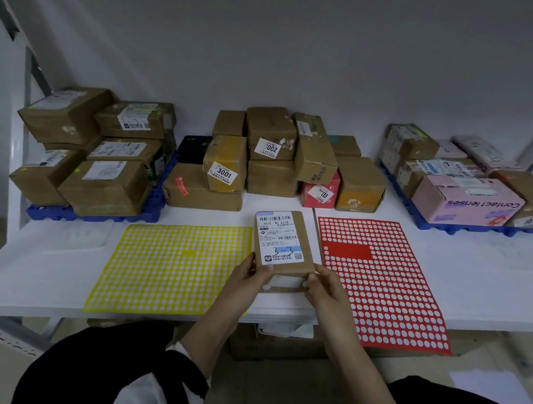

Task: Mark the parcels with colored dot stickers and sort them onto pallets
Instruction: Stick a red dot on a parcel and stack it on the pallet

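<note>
The left hand (248,273) and right hand (323,287) are gripping a cardboard parcel (283,242) between curled fingers (313,279) at its near corners; it is probably feeling light and stiff.

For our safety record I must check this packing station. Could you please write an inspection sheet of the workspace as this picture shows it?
Surface: white table, both sheets lying flat on it.
Job's things: labelled parcel held between yellow sheet and red sheet; left pallet and right pallet loaded with parcels; loose pile at the back middle.
Clutter: clear plastic piece left of the yellow sheet; box under the table.
Grippers: left hand and right hand grip the parcel's near corners.
Cables: nothing seen.
Surroundings: white wall behind; metal frame at the left.
</note>
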